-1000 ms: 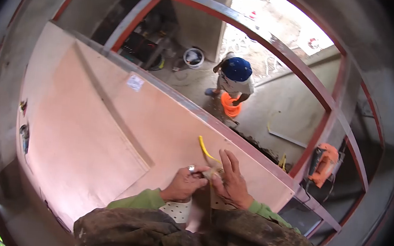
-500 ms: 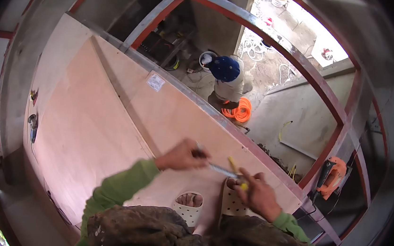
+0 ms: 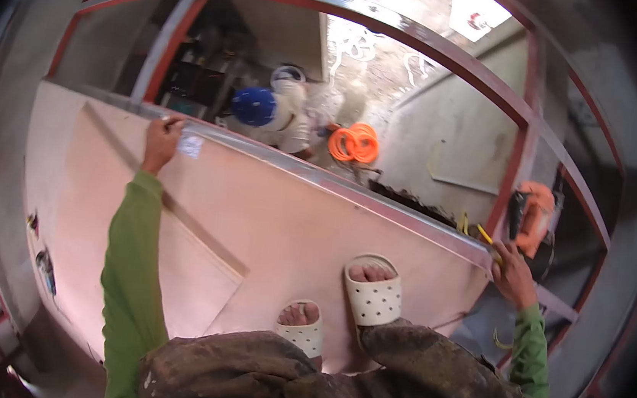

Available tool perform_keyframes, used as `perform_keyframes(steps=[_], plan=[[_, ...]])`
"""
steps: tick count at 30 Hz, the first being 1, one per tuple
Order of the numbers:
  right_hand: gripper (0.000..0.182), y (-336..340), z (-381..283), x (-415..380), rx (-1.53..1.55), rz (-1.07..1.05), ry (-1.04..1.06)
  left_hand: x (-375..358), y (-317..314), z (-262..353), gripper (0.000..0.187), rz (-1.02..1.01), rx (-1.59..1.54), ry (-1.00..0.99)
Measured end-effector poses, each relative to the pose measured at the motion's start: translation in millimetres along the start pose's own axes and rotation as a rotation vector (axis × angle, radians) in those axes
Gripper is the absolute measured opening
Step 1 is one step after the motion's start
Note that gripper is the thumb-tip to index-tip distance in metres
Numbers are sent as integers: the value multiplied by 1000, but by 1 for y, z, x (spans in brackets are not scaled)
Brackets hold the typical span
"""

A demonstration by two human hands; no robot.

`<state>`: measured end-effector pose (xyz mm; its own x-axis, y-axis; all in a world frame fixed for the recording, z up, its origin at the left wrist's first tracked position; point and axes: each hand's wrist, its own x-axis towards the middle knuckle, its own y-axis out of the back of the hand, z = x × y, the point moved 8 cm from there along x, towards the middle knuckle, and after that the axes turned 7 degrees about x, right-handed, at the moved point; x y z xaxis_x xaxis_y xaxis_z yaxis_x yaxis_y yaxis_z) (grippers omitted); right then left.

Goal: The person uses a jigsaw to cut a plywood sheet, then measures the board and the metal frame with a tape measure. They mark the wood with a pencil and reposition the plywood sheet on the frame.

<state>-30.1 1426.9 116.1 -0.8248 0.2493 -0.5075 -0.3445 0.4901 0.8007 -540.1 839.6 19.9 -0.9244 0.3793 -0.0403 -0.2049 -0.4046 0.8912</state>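
Note:
My left hand (image 3: 160, 145) is closed at the edge of a pinkish plywood sheet (image 3: 211, 204), beside a small paper label (image 3: 190, 146). Its fingers seem to pinch the tape's end, too blurred to be sure. A thin pale strip, apparently the tape measure's blade (image 3: 335, 187), runs along the sheet's edge towards my right hand (image 3: 514, 275). That hand is closed at the sheet's right corner; its grip hides most of the tape measure. A yellow pencil-like stick (image 3: 485, 233) pokes out between its fingers.
I stand on the plywood in white spotted sandals (image 3: 373, 292). Red-and-grey metal framing (image 3: 454, 62) surrounds it. An orange power tool (image 3: 535, 220) sits by the frame on the right. Below, a person in a blue cap (image 3: 254, 106) bends near a coiled orange hose (image 3: 354, 143).
My hands have spread apart, left to the sheet's far edge and right to its right corner, drawing out the tape. The view has shifted, and the person below has bent over.

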Motion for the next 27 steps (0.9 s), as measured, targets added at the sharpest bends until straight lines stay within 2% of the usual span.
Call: perform_keyframes(steps=[3,4,7,9,11,13,14,15,17,18,23,27], plan=[[42,5,-22,12,-18,-68,28,3,2,-36,18,45,37,14],[41,4,-20,13,-6,-108,-16,4,0,-45,18,-3,-8,20],[40,3,-10,9,31,-144,-72,3,-1,-32,19,-60,-128,-2],[41,-3,0,4,73,-125,0,4,-4,-28,19,-72,59,17],[43,-14,6,-1,93,-180,-56,4,-5,-36,20,-49,-32,-15],[43,-15,12,-10,80,-177,-128,1,-7,-43,21,-69,-80,23],[43,-17,19,-17,77,-173,-174,-2,-10,-52,22,-119,-99,137],[43,-25,40,-28,71,-170,-188,-3,-15,-55,22,-126,-111,130],[44,-32,89,-49,21,-50,-147,1,-15,-61,22,-39,-125,127],[41,-28,94,-59,59,-57,-200,1,-14,-58,21,-9,-65,92],[35,-40,98,-72,58,-33,-282,8,-20,-73,20,15,-61,87],[37,-41,96,-67,31,89,-277,8,-17,-70,20,40,-35,19]])
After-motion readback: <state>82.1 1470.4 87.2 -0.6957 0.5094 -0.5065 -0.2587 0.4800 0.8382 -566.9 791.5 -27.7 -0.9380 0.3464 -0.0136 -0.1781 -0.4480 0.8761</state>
